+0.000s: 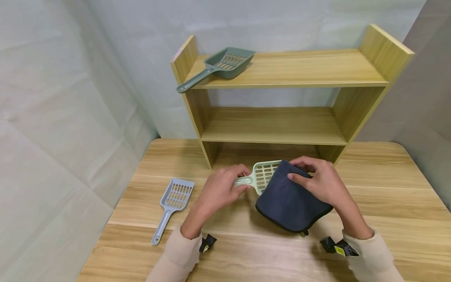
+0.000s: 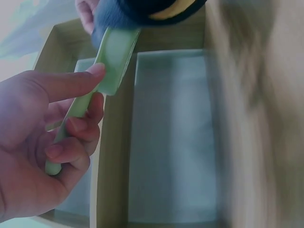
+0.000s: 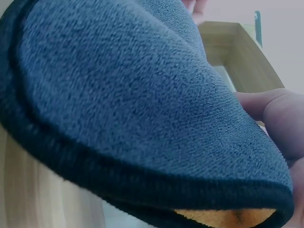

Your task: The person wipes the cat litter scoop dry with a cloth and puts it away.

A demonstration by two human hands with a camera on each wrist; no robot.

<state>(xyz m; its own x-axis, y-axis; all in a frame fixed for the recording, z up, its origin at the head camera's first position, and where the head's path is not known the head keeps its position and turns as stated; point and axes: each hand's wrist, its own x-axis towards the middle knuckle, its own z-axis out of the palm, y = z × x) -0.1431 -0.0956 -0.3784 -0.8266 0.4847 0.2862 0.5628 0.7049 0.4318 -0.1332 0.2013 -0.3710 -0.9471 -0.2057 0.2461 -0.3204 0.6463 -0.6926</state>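
My left hand (image 1: 225,186) grips a pale green litter scoop (image 1: 265,176) by its handle, fingers curled round it in the left wrist view. The scoop's slotted head points right, and its far part is covered by a dark blue cloth (image 1: 292,199). That cloth is folded over the head and held by my right hand (image 1: 322,180), thumb on the near face and fingers behind. Its black-bound edge hangs down over the table, and an orange inner side (image 3: 228,217) shows in the right wrist view. A blue-grey litter scoop (image 1: 177,194) lies on the table to the left.
Behind the hands stands a wooden shelf unit (image 1: 275,135) on the wooden table (image 1: 394,219). A dark green litter scoop (image 1: 229,64) rests on its top board at the left, handle sticking out past the front edge. Pale sheeting (image 1: 63,117) hangs around the table.
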